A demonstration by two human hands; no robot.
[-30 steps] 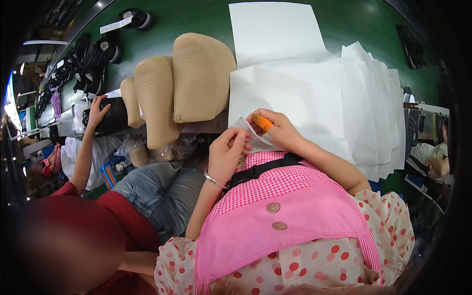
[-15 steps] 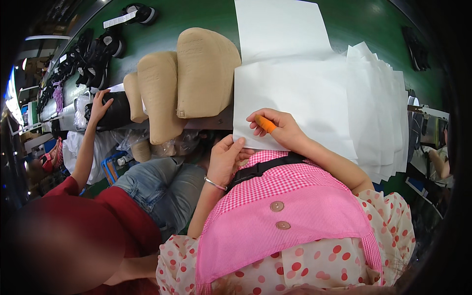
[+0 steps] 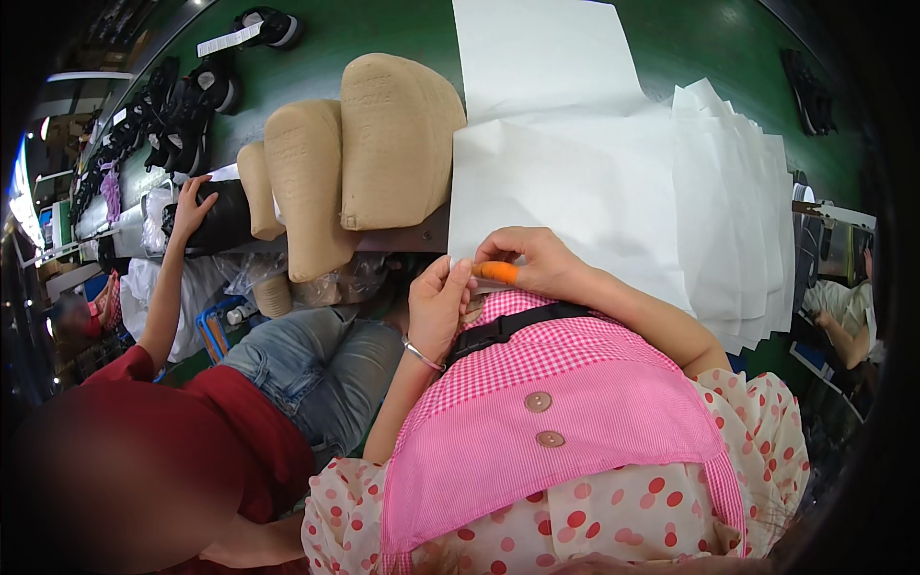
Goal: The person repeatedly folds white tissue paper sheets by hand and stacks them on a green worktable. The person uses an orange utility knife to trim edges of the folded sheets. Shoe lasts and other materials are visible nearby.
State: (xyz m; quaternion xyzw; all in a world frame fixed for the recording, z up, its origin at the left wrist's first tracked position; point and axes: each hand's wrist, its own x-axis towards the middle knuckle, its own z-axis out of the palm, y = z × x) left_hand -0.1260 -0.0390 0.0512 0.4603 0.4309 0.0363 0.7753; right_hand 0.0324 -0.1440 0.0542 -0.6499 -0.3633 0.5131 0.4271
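Two hands just past the pink apron (image 3: 565, 474), meeting at the near-left corner of the white top sheet (image 3: 565, 187). Step in hand, as I judge it: working that corner by fingertip; next move calls for a sure hold on one layer. Left hand (image 3: 437, 302): thumb and fingers pinched at the corner. Right hand (image 3: 546, 264): half curled, orange wrap (image 3: 498, 273) on a finger, tips near the left's; cannot tell if gripping. Sheet lies flat on the counter (image 3: 307, 77), fanned sheets (image 3: 733, 206) rightward, tan padded forms (image 3: 401, 144) leftward; farther left, black shoes (image 3: 182, 144)
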